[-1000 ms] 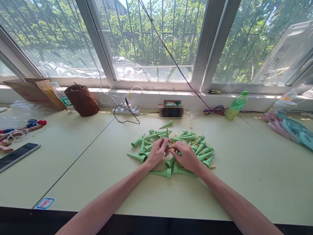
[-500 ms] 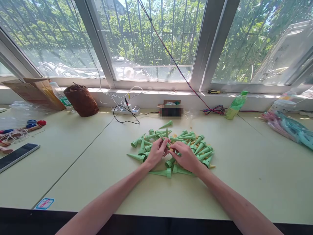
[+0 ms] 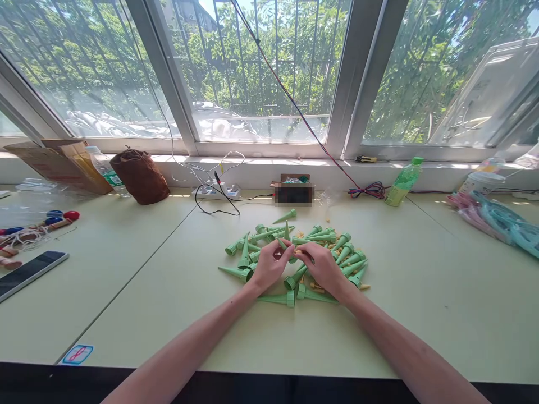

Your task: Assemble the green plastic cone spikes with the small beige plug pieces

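A heap of several green plastic cone-shaped spikes [image 3: 337, 252] lies on the pale table [image 3: 168, 292], with small yellow bits scattered among them. My left hand [image 3: 269, 266] is closed on one green spike [image 3: 285, 248] held above the middle of the heap. My right hand [image 3: 322, 268] meets it from the right, its fingertips pinched at the spike's open end on something small I cannot make out. Two more spikes [image 3: 295, 294] lie just in front of my wrists.
On the sill side stand a brown pouch [image 3: 141, 175], a power strip with cables [image 3: 217, 191], a small box [image 3: 293, 191] and a green bottle [image 3: 403, 182]. A phone [image 3: 29, 272] and coloured toys [image 3: 42, 221] lie at the left; bagged items [image 3: 501, 224] at the right.
Both hands stay together over the heap; the held spike has turned slightly and my fingers have shifted on it. The view has drifted a little.
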Demonstrator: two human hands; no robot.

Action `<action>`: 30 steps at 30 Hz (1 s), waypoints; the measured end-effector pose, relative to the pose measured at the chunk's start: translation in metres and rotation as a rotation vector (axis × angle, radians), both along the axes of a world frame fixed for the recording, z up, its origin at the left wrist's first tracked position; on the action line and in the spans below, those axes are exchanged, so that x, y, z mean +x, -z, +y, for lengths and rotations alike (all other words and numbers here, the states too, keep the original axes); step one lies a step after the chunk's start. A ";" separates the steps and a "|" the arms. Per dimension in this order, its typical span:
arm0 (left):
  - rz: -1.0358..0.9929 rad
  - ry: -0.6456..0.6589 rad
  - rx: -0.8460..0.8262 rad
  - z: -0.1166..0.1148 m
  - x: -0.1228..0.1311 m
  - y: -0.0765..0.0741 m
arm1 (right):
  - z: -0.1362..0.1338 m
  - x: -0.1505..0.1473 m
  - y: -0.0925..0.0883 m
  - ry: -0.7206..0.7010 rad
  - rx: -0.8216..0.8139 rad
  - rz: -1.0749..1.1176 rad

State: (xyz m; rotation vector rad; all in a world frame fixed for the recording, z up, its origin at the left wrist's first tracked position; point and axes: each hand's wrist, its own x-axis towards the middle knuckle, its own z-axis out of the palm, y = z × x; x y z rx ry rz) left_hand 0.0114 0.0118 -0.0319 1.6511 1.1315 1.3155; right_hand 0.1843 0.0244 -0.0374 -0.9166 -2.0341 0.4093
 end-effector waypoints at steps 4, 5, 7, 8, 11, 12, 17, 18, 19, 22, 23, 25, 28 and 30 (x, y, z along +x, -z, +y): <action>0.061 -0.009 0.036 -0.001 0.000 0.000 | 0.002 0.001 0.003 -0.008 -0.019 -0.026; 0.075 -0.011 0.044 -0.001 0.000 0.000 | 0.002 0.001 0.003 -0.008 -0.023 -0.035; 0.102 -0.022 0.070 -0.002 0.000 -0.001 | 0.002 0.001 0.003 -0.006 -0.025 -0.049; 0.115 -0.028 0.086 -0.002 0.000 -0.001 | 0.001 0.001 0.002 -0.003 -0.022 -0.056; 0.145 -0.040 0.135 -0.002 0.001 -0.002 | 0.001 0.001 0.000 0.011 0.003 -0.078; 0.153 -0.043 0.148 -0.002 0.001 -0.003 | 0.000 0.001 0.000 0.016 0.015 -0.087; 0.160 -0.051 0.172 -0.003 0.002 -0.003 | 0.000 0.001 -0.001 0.025 0.052 -0.128; 0.158 -0.050 0.175 -0.003 0.002 -0.003 | 0.000 0.001 -0.002 0.026 0.056 -0.133; 0.157 -0.049 0.179 -0.003 0.002 -0.003 | 0.000 0.001 -0.002 0.027 0.059 -0.136; 0.162 -0.044 0.196 -0.003 0.002 -0.003 | 0.000 0.002 -0.003 0.025 0.062 -0.149; 0.167 -0.042 0.201 -0.003 0.002 -0.003 | 0.000 0.002 -0.003 0.023 0.059 -0.152; 0.178 -0.040 0.213 -0.003 0.001 -0.002 | -0.001 0.002 -0.003 0.017 0.055 -0.156; 0.206 -0.044 0.235 -0.003 0.000 -0.001 | -0.001 0.001 -0.003 0.004 0.052 -0.166; 0.226 -0.044 0.250 -0.004 0.000 -0.001 | -0.002 0.001 -0.003 -0.004 0.053 -0.177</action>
